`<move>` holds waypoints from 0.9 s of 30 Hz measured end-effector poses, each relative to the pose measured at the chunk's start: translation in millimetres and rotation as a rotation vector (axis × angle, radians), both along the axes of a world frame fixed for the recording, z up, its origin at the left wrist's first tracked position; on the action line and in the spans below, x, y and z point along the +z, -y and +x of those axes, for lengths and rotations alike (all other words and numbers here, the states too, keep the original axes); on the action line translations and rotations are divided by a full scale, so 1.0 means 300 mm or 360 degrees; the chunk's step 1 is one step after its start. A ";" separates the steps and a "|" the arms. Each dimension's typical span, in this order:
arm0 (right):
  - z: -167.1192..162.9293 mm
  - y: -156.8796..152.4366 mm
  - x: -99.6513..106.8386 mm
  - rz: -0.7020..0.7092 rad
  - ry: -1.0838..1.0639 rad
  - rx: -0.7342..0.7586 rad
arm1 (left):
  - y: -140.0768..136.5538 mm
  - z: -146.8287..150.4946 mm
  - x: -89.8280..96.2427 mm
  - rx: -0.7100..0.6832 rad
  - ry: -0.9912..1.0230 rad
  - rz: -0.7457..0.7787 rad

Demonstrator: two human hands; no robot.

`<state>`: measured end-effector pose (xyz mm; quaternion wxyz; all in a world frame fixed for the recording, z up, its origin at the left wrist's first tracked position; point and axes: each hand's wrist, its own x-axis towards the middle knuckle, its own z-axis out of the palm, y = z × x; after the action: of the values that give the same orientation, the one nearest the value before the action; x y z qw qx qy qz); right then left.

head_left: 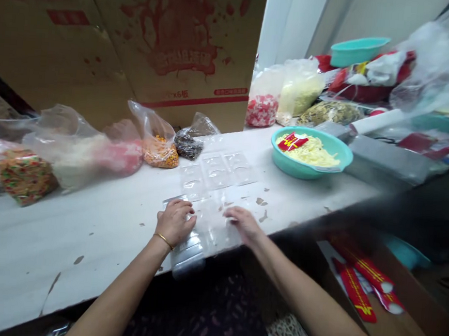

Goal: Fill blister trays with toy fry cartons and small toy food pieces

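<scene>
While both hands rest on the stack of clear moulded plastic blister trays [204, 228] at the near table edge, left hand [175, 221] lies curled, knuckles up, on the stack's left end; right hand [243, 222] has fingers pressed flat on its right side. Can't tell if either actually pinches a sheet. Trays look light, thin, flexible, slippery, prone to sticking together; best taken at an edge or corner. More of the same lies further back [218, 170]. White worn tabletop [106, 231], chipped paint. Cramped room: cardboard boxes [172, 45], bagged goods [93, 152], teal plastic bowl [311, 153].
</scene>
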<state>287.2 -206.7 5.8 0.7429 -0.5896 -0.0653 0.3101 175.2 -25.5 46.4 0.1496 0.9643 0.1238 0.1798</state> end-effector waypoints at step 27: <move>-0.156 -0.265 -0.045 0.0391 -0.0033 0.0627 | -0.048 -0.036 -0.050 -0.0181 0.0216 -0.0073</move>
<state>240.5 -127.2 -7.8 0.7348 -0.4676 -0.2087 0.4448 164.4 -11.2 31.5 0.1896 0.9518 0.0623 0.2329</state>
